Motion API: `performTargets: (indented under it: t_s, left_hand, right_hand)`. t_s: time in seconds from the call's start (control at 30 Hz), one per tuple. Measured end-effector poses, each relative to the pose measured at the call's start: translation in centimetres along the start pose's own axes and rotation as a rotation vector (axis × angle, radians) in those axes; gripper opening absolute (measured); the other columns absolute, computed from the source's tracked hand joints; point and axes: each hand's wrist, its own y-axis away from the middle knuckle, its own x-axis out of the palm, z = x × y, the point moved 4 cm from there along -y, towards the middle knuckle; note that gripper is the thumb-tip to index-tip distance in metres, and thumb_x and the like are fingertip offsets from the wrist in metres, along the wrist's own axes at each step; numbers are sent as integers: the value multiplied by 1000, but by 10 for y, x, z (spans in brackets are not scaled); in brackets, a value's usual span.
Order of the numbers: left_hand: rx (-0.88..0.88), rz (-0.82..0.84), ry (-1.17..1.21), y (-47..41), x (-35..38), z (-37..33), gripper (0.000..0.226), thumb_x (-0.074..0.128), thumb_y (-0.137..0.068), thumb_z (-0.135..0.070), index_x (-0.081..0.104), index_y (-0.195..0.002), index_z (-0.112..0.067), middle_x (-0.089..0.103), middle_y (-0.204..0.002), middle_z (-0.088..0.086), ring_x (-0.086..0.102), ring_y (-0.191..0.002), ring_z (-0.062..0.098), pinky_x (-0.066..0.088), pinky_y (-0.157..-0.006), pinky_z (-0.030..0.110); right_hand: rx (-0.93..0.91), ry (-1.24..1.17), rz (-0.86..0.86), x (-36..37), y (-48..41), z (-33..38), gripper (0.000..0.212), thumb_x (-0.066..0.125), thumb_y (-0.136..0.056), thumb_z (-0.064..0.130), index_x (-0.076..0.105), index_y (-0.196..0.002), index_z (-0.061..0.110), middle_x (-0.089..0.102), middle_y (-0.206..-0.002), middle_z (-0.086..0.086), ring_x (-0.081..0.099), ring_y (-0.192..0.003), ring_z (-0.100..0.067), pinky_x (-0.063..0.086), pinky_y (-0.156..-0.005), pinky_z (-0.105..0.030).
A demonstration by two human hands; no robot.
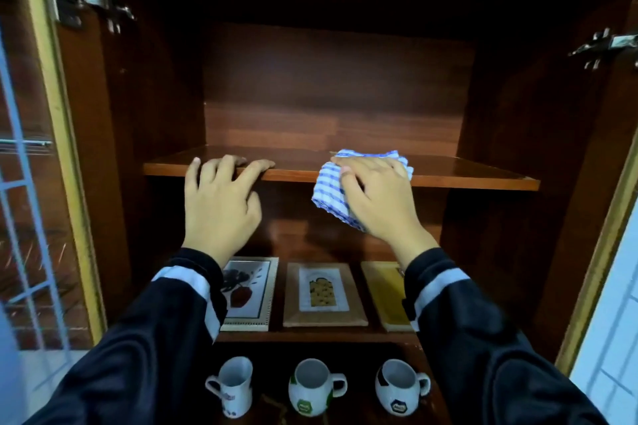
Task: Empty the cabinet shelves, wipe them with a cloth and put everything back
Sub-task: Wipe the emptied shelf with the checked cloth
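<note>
Both arms reach up and forward in black sleeves [165,331] with white bands near the cuffs, the left entering from 7 o'clock and the right from 5 o'clock. The wrists are bare and roughly level with each other. The left hand [221,197] shows its back, with its fingers [226,164] spread toward 12 o'clock and their tips resting on the front edge of the brown wooden shelf [448,179]; its thumb lies beside the palm, below that edge. The right hand [379,197], at 3 o'clock from the left and well apart from it, angles toward 10 o'clock. Its fingers lie nearly flat, pressing a blue-and-white checked cloth [329,190] onto the same edge.
</note>
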Motion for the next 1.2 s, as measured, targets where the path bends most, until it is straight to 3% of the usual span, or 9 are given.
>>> performTargets:
  t_s: [0.2, 0.3, 0.4, 0.57, 0.63, 0.73, 0.83, 1.0, 1.2]
  left_hand:
    - [48, 17, 38, 1, 2, 0, 58, 53, -75, -16, 58, -130, -32, 59, -118, 5, 50, -113, 32, 22, -115, 53]
    - [58, 45, 49, 1, 4, 3, 66, 64, -70, -10, 56, -132, -32, 58, -119, 5, 48, -115, 33, 20, -115, 54]
    - [82, 81, 52, -1, 3, 6, 72, 66, -67, -9, 55, -134, -33, 57, -121, 5, 49, -116, 33, 21, -115, 54]
    - [92, 117, 76, 0, 0, 8, 75, 50, -63, -17, 55, -136, -32, 59, -124, 6, 51, -119, 35, 23, -114, 56]
    - [101, 130, 73, 0, -1, 8, 77, 52, -62, -16, 54, -138, -30, 58, -126, 6, 50, -121, 34, 24, -114, 57]
    - [120, 133, 60, 0, -3, 9, 78, 55, -62, -14, 54, -138, -30, 59, -127, 7, 51, -122, 34, 26, -112, 57]
    - [122, 144, 54, 0, -3, 9, 79, 60, -62, -11, 54, -139, -30, 59, -128, 7, 51, -123, 34, 26, -112, 57]
    - [98, 164, 54, 0, -3, 5, 79, 63, -65, -10, 52, -140, -31, 57, -131, 6, 48, -127, 32, 21, -116, 55]
    - [106, 157, 37, -3, -5, 6, 79, 63, -65, -8, 53, -138, -35, 58, -129, 2, 50, -124, 29, 24, -114, 52]
  right_hand:
    - [217, 326, 112, -5, -12, -15, 44, 22, -96, 37, 54, -73, 20, 68, -78, -7, 62, -84, -31, 33, -81, -37]
    - [276, 330, 210, -1, -25, -5, 41, 30, -102, 28, 66, -87, 14, 69, -91, -11, 62, -95, -33, 36, -89, -41]
    - [256, 274, 311, 5, -35, 12, 33, 31, -101, 19, 61, -90, 12, 68, -101, -11, 60, -100, -35, 37, -89, -43]
    - [198, 177, 369, 18, -40, 36, 36, 30, -100, 28, 60, -84, 17, 59, -86, -5, 49, -85, -26, 28, -79, -34]
    - [122, 148, 359, 22, -37, 39, 38, 28, -99, 33, 61, -84, 21, 63, -87, -1, 54, -89, -27, 27, -80, -32]
    - [34, 67, 319, 23, -30, 33, 50, 22, -88, 41, 69, -103, 32, 68, -120, 14, 59, -112, -17, 29, -87, -28]
    - [-21, 54, 247, 17, -18, 30, 55, 23, -89, 45, 67, -121, 36, 62, -130, 19, 53, -124, -6, 22, -99, -25]
    - [111, 269, 116, 31, -10, 41, 62, 17, -93, 41, 72, -109, 18, 73, -110, 0, 60, -114, -25, 27, -103, -46]
    - [252, 360, 47, 35, -26, 61, 53, 30, -91, 34, 68, -59, 14, 64, -57, -4, 64, -64, -27, 47, -80, -44]
